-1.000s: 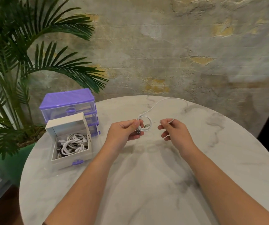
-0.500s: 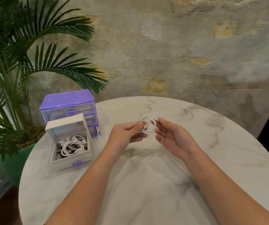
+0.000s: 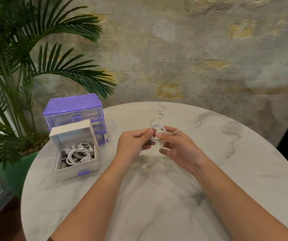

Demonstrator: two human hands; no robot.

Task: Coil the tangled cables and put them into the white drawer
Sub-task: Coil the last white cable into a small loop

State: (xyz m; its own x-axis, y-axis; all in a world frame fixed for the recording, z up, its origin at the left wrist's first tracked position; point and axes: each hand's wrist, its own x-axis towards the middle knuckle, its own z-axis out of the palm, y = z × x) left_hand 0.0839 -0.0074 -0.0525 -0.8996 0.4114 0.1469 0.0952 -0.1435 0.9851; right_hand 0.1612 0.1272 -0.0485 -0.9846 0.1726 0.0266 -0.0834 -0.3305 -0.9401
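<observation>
While the left hand (image 3: 132,145) pinches the white cable (image 3: 158,134) coil, the right hand (image 3: 178,146) grips its loop; feed the two-o'clock slack evenly, keeping loops equal.

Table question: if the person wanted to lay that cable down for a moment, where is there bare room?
The marble table is bare to the right of the hands and along its near edge, between and beside the forearms. It is crowded at the left: the white drawer full of coils sits before the purple drawer unit. The cable loops behind the hands.
</observation>
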